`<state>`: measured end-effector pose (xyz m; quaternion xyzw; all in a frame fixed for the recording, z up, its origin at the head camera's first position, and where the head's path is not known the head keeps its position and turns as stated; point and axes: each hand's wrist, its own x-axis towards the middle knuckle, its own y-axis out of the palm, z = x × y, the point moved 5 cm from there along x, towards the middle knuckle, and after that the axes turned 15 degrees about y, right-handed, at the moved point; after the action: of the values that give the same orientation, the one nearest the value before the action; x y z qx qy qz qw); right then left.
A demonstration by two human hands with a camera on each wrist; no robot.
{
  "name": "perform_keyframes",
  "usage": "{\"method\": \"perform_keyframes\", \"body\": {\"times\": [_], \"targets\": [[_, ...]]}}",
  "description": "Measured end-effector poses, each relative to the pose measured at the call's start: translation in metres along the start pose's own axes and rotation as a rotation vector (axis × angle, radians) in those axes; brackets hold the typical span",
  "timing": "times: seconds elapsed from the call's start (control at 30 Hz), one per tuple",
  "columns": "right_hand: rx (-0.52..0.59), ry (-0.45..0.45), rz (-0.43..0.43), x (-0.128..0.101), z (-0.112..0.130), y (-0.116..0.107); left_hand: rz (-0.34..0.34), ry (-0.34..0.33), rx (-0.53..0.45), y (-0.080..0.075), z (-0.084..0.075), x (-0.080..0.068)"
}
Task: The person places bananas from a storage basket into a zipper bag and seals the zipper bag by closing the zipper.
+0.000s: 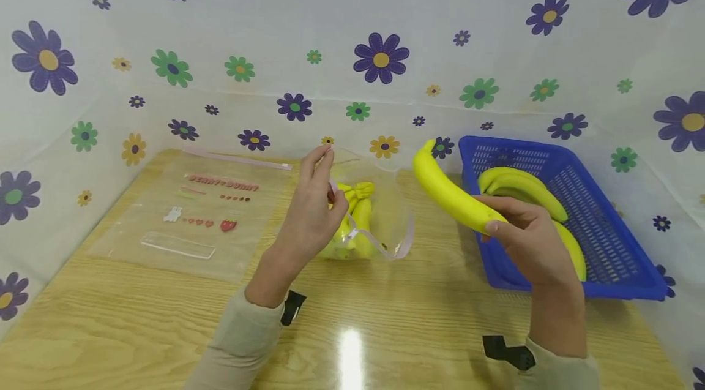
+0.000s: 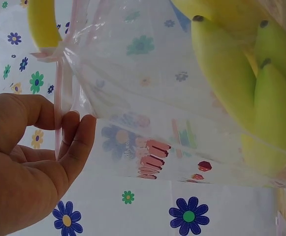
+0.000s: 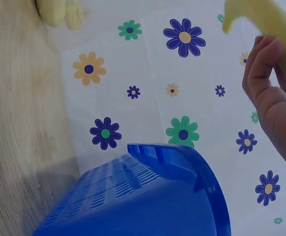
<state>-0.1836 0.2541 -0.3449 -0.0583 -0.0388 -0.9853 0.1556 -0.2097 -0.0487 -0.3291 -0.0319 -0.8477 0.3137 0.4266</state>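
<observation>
My left hand [image 1: 315, 209] pinches the pink-edged rim of a clear zip bag [image 1: 398, 218], seen close up in the left wrist view. Inside the bag lie several yellow bananas [image 1: 360, 215], some greenish at the tips in the left wrist view [image 2: 226, 73]. To the right, my right hand [image 1: 531, 237] grips a single yellow banana [image 1: 451, 191] by one end, its other end pointing up and left toward the bag. That hand is raised in front of the blue basket [image 1: 622, 243], where more bananas [image 1: 523, 185] lie.
Flat on the left of the wooden table [image 1: 418, 329] lies another clear zip bag [image 1: 242, 218] with pink lettering and small strawberry and heart prints. A white cloth with flower prints [image 1: 330, 22] hangs behind and at both sides. The basket stands at the table's right.
</observation>
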Motion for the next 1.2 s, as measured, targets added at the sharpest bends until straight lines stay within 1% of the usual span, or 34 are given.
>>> {"method": "perform_keyframes", "body": {"times": [0.07,0.17,0.23,0.33,0.47,0.57,0.73,0.83,0.93,1.03,1.2], "targets": [[-0.027,-0.015,0.086,0.000,-0.001,0.003,0.001,-0.001,0.001,0.000,0.000,0.000],[-0.109,0.008,0.186,0.001,-0.004,0.008,0.000,0.001,0.002,0.001,0.001,0.000],[-0.174,0.042,0.225,0.003,-0.007,0.012,-0.004,0.002,0.003,0.001,0.002,-0.001],[-0.251,0.106,0.234,0.006,-0.011,0.016,-0.009,0.005,0.007,0.001,0.002,-0.001],[-0.331,0.170,0.153,0.009,-0.014,0.019,-0.010,0.005,0.006,0.001,0.002,-0.002],[-0.415,0.206,0.091,0.010,-0.014,0.021,-0.007,0.001,-0.001,0.002,0.002,-0.001],[-0.572,0.239,0.032,0.013,-0.014,0.031,-0.002,-0.001,-0.007,0.002,0.001,0.000],[-0.621,0.285,-0.010,0.013,-0.014,0.038,-0.006,0.001,-0.007,0.002,0.001,0.000],[-0.617,0.332,-0.038,0.015,-0.017,0.044,-0.009,0.002,-0.010,0.002,0.001,0.000],[-0.565,0.372,-0.056,0.018,-0.023,0.048,-0.006,-0.001,-0.011,0.002,0.000,0.000],[-0.477,0.410,-0.082,0.024,-0.032,0.054,0.006,-0.011,-0.006,0.003,0.000,0.000]]}}
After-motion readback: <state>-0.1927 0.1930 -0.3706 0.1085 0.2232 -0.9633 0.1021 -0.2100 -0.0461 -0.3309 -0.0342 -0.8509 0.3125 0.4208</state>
